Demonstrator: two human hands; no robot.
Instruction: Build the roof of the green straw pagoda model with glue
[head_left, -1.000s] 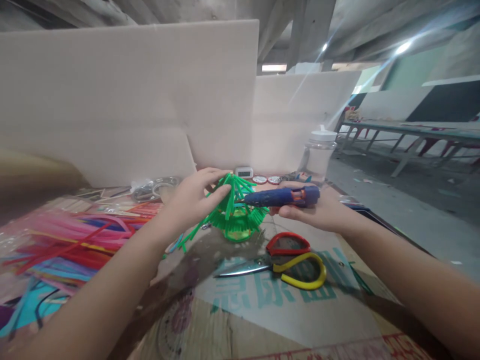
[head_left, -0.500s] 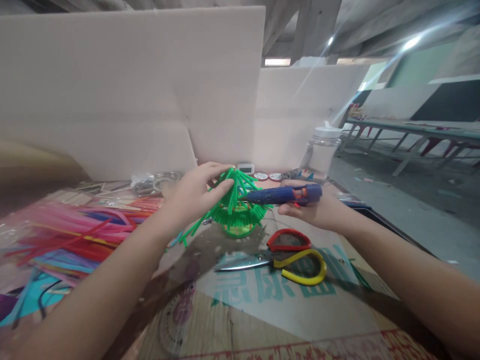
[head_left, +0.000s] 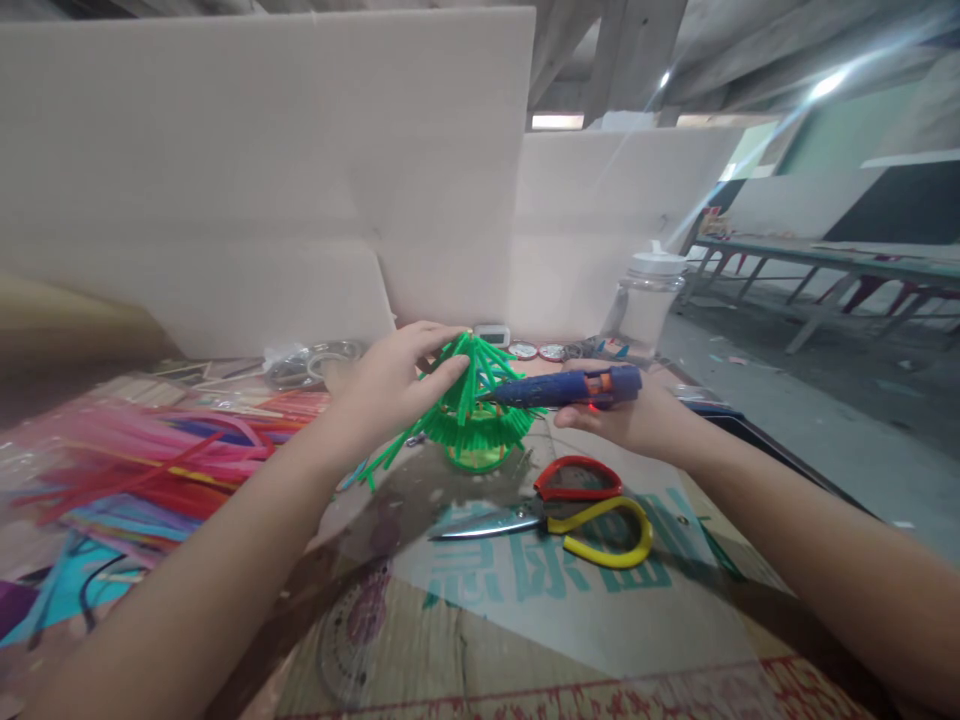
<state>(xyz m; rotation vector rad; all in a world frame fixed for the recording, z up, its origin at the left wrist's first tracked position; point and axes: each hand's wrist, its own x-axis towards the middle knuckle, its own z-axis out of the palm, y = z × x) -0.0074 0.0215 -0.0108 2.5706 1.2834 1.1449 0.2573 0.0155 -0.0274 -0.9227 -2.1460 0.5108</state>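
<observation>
A green tree-like craft made of pipe cleaners stands upright on the table, its strands fanning out in tiers above a round base. My left hand grips its upper left side between thumb and fingers. In my right hand is a blue hot glue gun, held level with its dark nozzle pointing left at the green strands. Whether the nozzle touches them I cannot tell. A small red light glows under its body. Scissors with one red and one yellow handle lie in front of the craft.
Colourful pipe cleaners are heaped at the left. A clear bottle with a white lid stands at the back right. White foam boards rise behind the table. A clear protractor lies near the front.
Almost nothing differs. The glue gun and my right hand have shifted very slightly left; my left hand keeps its hold on the green craft.
</observation>
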